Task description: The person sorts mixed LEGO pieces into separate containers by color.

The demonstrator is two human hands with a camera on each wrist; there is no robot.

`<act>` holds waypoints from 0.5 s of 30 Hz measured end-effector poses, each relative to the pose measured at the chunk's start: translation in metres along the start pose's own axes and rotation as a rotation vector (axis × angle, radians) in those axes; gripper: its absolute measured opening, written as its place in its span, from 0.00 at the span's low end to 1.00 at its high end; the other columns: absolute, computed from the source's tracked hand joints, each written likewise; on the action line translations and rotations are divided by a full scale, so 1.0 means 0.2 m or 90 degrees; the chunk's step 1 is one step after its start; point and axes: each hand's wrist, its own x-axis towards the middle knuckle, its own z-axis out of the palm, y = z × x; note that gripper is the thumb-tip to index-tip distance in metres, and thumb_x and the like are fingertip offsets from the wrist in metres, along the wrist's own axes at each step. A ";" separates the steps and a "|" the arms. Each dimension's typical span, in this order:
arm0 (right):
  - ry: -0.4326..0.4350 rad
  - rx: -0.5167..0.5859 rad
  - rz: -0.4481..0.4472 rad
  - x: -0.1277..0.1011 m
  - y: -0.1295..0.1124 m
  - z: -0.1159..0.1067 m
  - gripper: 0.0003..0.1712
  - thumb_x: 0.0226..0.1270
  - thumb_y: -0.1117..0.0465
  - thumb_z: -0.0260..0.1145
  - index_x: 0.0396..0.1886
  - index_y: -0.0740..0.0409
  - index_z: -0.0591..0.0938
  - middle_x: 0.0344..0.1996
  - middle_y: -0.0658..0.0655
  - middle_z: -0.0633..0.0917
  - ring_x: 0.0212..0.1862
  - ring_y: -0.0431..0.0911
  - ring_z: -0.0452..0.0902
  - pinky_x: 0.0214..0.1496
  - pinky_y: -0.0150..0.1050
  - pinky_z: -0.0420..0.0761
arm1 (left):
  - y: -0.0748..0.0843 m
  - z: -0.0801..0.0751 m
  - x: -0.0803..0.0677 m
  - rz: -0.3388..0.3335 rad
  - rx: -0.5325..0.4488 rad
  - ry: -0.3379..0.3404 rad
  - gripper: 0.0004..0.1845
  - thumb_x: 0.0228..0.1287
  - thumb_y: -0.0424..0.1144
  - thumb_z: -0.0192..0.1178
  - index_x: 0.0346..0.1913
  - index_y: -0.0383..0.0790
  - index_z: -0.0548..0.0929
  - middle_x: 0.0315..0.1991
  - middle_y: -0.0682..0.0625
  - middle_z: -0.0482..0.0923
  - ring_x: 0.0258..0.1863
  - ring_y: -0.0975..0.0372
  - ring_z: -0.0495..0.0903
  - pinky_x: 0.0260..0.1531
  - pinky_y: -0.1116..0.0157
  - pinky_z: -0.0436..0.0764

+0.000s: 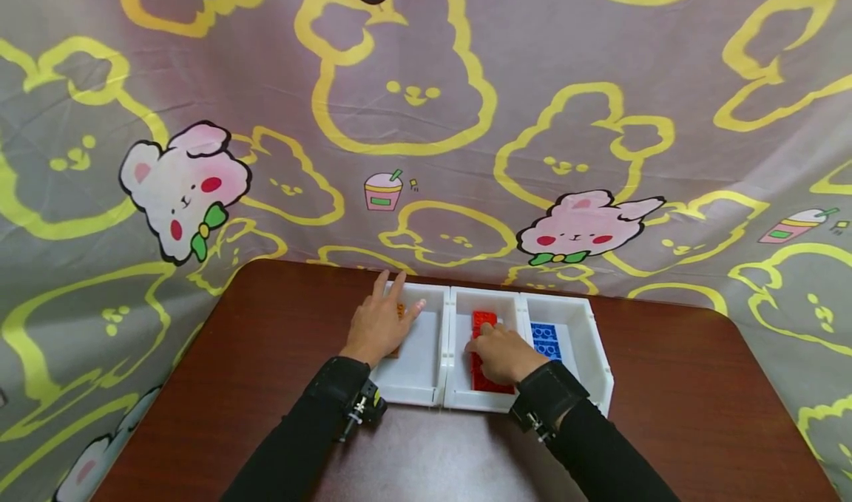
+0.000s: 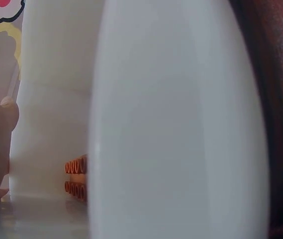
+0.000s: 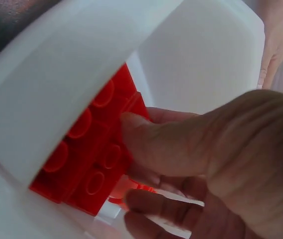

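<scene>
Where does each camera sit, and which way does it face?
Head: above the table, looking down at three white bins; both sleeved arms, left hand and right hand show.
Left wrist: low against a bin wall; orange bricks and a fingertip show.
Right wrist: inside the middle bin, on red bricks under the right hand's fingers.
Shared: head and right wrist both show the red bricks.

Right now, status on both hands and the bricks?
Left hand open, flat over orange bricks in left bin. Right hand grips red bricks in middle bin. Blue bricks untouched. Nothing blocking.
</scene>
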 end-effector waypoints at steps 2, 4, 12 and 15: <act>-0.024 0.002 0.015 0.01 -0.01 0.00 0.16 0.60 0.72 0.67 0.47 0.58 0.85 0.39 0.58 0.79 0.42 0.52 0.72 0.57 0.53 0.73 | 0.00 0.00 0.00 -0.002 -0.001 0.000 0.40 0.69 0.64 0.48 0.77 0.48 0.55 0.75 0.40 0.48 0.57 0.39 0.72 0.56 0.40 0.68; -0.043 0.013 0.027 0.02 0.00 -0.01 0.16 0.59 0.71 0.67 0.48 0.57 0.83 0.38 0.57 0.79 0.41 0.52 0.72 0.57 0.52 0.73 | 0.00 0.01 0.00 -0.001 -0.002 0.001 0.40 0.69 0.64 0.48 0.77 0.48 0.55 0.75 0.40 0.49 0.57 0.39 0.72 0.56 0.40 0.68; -0.102 0.089 0.076 0.05 0.02 -0.02 0.20 0.57 0.67 0.73 0.48 0.54 0.77 0.28 0.54 0.76 0.35 0.50 0.73 0.50 0.50 0.74 | 0.00 0.00 0.00 -0.001 -0.012 0.006 0.40 0.69 0.64 0.49 0.77 0.48 0.55 0.75 0.41 0.48 0.57 0.39 0.72 0.57 0.40 0.67; -0.083 0.089 0.067 0.06 0.02 -0.01 0.22 0.54 0.67 0.75 0.47 0.55 0.77 0.32 0.54 0.79 0.39 0.50 0.73 0.56 0.52 0.71 | 0.00 0.00 0.00 0.002 -0.010 0.003 0.40 0.69 0.64 0.48 0.77 0.48 0.55 0.75 0.41 0.48 0.57 0.39 0.72 0.56 0.40 0.68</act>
